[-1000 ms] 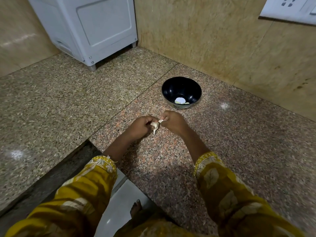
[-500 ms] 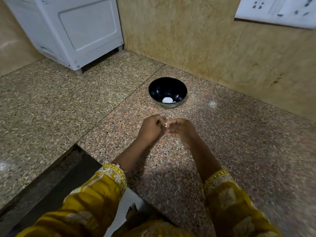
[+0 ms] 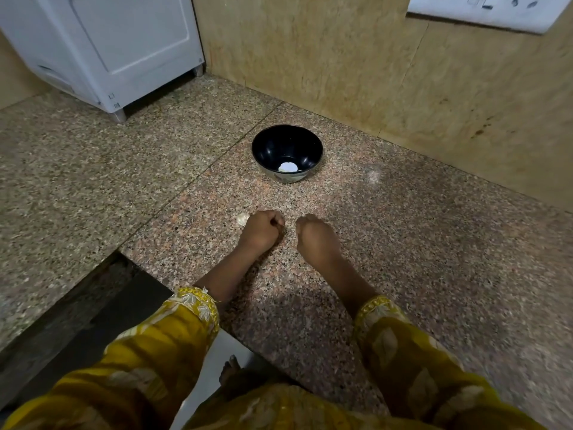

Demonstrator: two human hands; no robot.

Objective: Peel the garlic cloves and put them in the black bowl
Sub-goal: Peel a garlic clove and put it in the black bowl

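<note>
The speckled granite counter (image 3: 434,243) bears a black bowl (image 3: 287,152) near its back edge, a white appliance (image 3: 102,48) on short feet in the far-left corner, and — between bowl and front edge — one pale bit of garlic (image 3: 242,218).

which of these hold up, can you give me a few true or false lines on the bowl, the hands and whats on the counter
1. The black bowl stands upright on the counter, beyond both hands. True.
2. The bowl is empty. False: a pale piece lies at its bottom.
3. The two hands touch each other. False: bare counter shows between the left hand and the right hand.
4. A small pale scrap lies on the counter just left of the left hand. True.
5. The white appliance stands to the right of the bowl. False: it stands far to the left, at the back corner.
</note>
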